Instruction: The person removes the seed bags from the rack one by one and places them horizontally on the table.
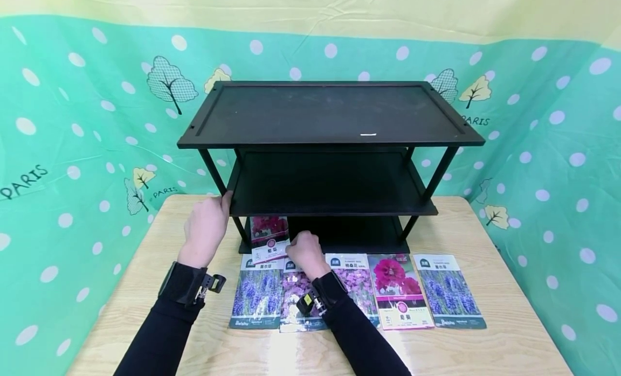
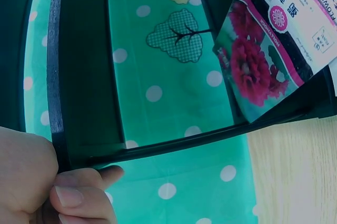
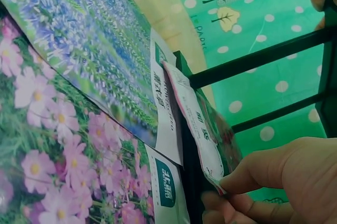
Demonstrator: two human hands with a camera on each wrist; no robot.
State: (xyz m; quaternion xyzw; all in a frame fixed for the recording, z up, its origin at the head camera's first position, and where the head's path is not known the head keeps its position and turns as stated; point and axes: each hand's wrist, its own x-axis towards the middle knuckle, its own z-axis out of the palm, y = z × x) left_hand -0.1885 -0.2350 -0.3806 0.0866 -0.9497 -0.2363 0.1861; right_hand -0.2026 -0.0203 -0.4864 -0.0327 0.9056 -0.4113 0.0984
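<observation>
A black three-tier shelf stands on the table. My left hand grips the left front corner of its middle tier; in the left wrist view the thumb and fingers curl round the edge. With thumb and fingers, my right hand pinches the lower right corner of a seed packet with dark pink flowers. This packet lies at the left end of the bottom tier, its lower edge over the front. The right wrist view shows the pinched packet nearly edge-on.
In front of the shelf lies a row of seed packets: a blue lavender one, pink-flowered ones, a dark pink one and another blue one. A green dotted curtain hangs behind and beside the wooden table.
</observation>
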